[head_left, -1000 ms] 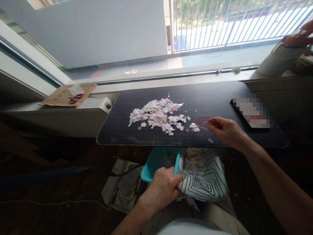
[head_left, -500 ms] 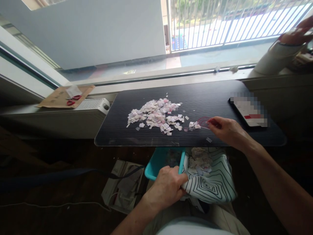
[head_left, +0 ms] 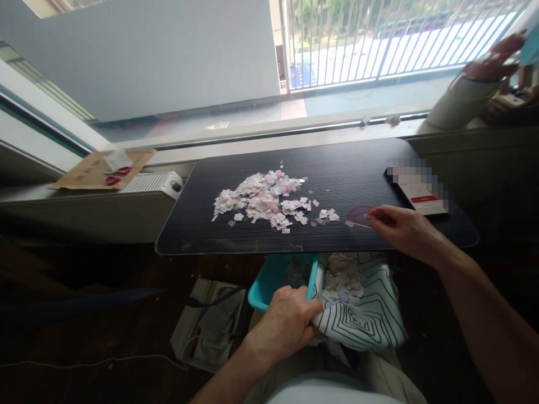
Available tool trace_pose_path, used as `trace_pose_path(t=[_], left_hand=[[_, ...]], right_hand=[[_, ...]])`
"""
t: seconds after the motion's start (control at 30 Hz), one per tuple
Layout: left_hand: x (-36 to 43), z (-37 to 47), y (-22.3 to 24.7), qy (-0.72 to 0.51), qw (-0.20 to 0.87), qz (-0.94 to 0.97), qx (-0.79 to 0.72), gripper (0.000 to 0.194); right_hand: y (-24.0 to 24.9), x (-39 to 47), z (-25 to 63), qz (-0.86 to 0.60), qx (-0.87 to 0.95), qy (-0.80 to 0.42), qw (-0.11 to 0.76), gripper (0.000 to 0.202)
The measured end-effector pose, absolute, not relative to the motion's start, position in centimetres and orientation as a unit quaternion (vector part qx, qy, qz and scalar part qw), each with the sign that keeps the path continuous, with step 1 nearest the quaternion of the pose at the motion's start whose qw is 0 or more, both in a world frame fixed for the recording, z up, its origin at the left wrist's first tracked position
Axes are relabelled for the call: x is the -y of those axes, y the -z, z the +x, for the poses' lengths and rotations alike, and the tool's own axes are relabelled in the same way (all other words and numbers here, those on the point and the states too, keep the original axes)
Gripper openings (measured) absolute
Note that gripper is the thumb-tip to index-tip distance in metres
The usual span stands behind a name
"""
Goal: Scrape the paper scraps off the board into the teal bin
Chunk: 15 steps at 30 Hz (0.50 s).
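Note:
My left hand (head_left: 291, 317) grips the rim of a teal bin (head_left: 259, 289) together with the edge of a patterned cloth (head_left: 379, 328); paper scraps (head_left: 343, 278) lie on the cloth. Above the dark table, my right hand (head_left: 396, 227) pinches a thin, see-through pinkish disc (head_left: 359, 216), its lower edge at the tabletop. A heap of small paper pieces (head_left: 263, 196) covers the table's middle left. A few loose pieces (head_left: 328, 215) lie between the heap and the disc. Dark scraps show dimly inside the bin.
The dark table (head_left: 357, 163) holds a phone (head_left: 421, 193) at its right. Red scissors (head_left: 113, 179) rest on a brown envelope (head_left: 80, 171) at the left sill. An open box (head_left: 214, 325) stands on the floor. A white vase-like object (head_left: 457, 104) stands at the right sill.
My right hand has moved slightly right with the disc, away from the small cluster of pieces. My left hand keeps its hold. The whole view has shifted a little.

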<state>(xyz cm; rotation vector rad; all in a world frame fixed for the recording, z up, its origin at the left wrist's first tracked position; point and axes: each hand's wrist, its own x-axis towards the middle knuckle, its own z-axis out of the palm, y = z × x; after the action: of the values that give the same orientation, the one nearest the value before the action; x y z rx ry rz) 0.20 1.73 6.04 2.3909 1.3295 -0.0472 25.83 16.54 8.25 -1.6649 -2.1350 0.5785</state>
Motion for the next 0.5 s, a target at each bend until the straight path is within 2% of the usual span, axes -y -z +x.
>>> trace_pose_path(t=[0.1, 0.3, 0.5], left_hand=[[-1.6, 0.2, -6.1, 0.017, 0.2, 0.855, -0.478, 0.011], [-1.4, -0.1, -6.2, 0.021, 0.198, 0.849, -0.489, 0.01], [-1.4, -0.2, -6.0, 0.018, 0.208, 0.849, -0.486, 0.009]], right_hand=[[-8.1, -17.2, 24.2, -0.58, 0.761, -0.2, 0.212, 0.023], [-8.0, -17.3, 22.9, -0.548, 0.784, -0.233, 0.173, 0.021], [-8.0, -17.3, 23.4, -0.567, 0.778, -0.187, 0.193, 0.021]])
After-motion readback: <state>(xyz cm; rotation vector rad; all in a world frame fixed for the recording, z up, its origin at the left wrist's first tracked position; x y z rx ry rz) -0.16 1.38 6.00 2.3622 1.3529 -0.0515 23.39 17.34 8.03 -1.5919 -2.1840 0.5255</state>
